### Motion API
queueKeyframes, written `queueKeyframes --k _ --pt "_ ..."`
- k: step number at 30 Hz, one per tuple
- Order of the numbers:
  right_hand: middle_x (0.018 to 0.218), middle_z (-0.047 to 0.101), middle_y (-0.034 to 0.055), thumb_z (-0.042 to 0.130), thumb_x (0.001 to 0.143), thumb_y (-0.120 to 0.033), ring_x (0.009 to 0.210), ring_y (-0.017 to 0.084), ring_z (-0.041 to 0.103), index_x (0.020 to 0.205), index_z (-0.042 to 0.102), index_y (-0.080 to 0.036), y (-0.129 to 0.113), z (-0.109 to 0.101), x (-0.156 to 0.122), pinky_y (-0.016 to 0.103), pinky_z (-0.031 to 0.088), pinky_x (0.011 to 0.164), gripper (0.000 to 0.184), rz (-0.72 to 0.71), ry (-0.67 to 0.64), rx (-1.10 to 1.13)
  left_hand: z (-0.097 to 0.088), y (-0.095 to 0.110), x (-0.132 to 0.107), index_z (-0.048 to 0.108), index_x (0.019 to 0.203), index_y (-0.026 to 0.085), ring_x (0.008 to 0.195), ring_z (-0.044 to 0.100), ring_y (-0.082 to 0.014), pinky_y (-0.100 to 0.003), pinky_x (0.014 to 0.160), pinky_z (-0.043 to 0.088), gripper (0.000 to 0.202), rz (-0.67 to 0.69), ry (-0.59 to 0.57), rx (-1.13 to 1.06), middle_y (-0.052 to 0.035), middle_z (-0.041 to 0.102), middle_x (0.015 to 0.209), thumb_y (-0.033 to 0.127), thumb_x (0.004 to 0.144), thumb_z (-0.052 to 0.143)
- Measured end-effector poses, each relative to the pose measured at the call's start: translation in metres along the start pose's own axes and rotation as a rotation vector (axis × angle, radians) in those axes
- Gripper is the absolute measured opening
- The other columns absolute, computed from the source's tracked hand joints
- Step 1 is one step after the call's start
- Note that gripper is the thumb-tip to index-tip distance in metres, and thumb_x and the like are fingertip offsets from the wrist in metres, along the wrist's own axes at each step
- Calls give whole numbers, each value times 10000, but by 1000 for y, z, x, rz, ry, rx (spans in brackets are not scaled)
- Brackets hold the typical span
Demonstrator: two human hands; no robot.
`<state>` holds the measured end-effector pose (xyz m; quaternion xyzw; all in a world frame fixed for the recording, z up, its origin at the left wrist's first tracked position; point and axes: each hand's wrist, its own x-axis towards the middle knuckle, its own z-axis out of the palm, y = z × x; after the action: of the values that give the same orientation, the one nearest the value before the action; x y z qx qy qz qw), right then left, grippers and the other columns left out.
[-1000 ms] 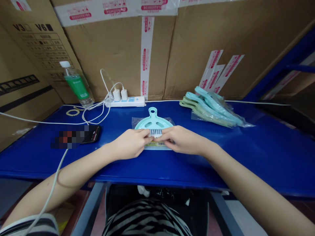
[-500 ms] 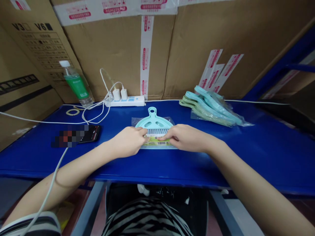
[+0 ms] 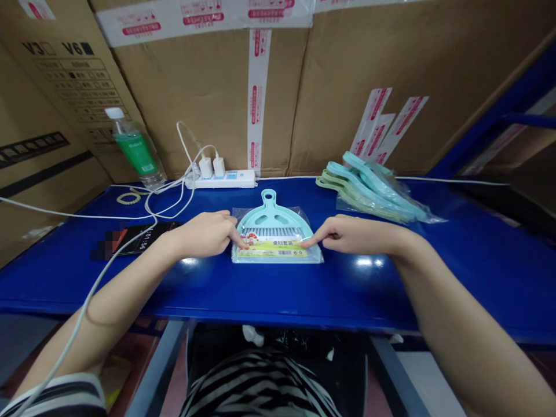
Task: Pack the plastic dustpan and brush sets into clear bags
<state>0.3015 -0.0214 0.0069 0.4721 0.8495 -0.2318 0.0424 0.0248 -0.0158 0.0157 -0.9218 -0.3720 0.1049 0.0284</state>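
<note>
The left hand [image 3: 204, 233] lies on the blue counter [image 3: 456, 272], fingers loosely curled and holding nothing, with a fingertip pressing on the left end of the label strip of the bagged dustpan set [image 3: 274, 231]. The right hand [image 3: 351, 234] mirrors it on the other side: fingers curled in, index finger stretched out and touching the right end of the same strip, nothing gripped. The two hands sit well apart, one at each side of the pack.

The dustpan set, a pale teal pan with a small brush across its mouth and a yellow-green paper label [image 3: 273, 248] in front, rests flat in a clear bag near the middle of the counter, a little closer to the front edge than to the back, with its handle pointing to the back edge.

Toward the back right of the counter lies a pile of bagged teal and green pieces [image 3: 373, 194]. At the back edge, left of centre, a white power strip [image 3: 221, 179] carries two chargers, and its white cables [image 3: 167, 194] loop over the counter's left half. A bottle with a green label [image 3: 134, 147] stands near the back left corner, with a small bead bracelet [image 3: 128, 198] beside it. A dark phone [image 3: 139, 237] lies on the left part, just beyond the left forearm. Cardboard boxes [image 3: 208, 87] rise behind the counter.
</note>
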Motion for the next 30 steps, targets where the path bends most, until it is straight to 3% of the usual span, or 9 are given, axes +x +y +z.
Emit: queueKeyframes --k 2,5,16,23,27,30 --pt "522 551 -35 400 698 -124 449 105 322 1049 730 -279 3 -1 -1 239 291 466 506 4 -6 6 -3 -3 -1 686 1040 400 899 553 -177 -265 734 459 549 -24 -34 -24 0 649 879 23 771 390" --pt "500 513 -31 406 684 -148 449 107 297 993 755 -261 6 -3 -1 244 281 460 480 -3 7 22 -5 -6 0 699 1011 398 867 576 -157 -244 710 449 559 -59 -50 -56 13 656 875 16 753 382" --pt "619 630 7 410 671 -138 488 129 421 818 759 -220 5 0 5 264 315 499 387 46 82 59 -6 -1 0 731 886 331 849 613 -160 -270 711 434 519 -160 -31 -147 29 674 908 16 721 352" --pt "642 595 0 390 741 -145 561 137 467 748 660 -202 1 4 7 261 339 559 276 -9 100 17 7 10 5 694 798 197 836 584 -182 -308 741 456 332 -87 95 4 -29 638 810 91 795 380" --pt "571 499 -17 375 799 -179 534 122 411 635 528 -194 -5 7 8 264 286 554 225 -134 163 -65 12 21 6 661 743 136 838 561 -226 -350 745 457 252 9 256 214 -83 599 766 183 834 432" --pt "531 390 -40 385 841 -250 498 107 339 595 417 -202 -10 9 9 265 250 538 252 -221 252 -61 13 27 6 650 818 139 829 562 -223 -351 745 452 217 78 351 251 -81 600 778 191 848 442"
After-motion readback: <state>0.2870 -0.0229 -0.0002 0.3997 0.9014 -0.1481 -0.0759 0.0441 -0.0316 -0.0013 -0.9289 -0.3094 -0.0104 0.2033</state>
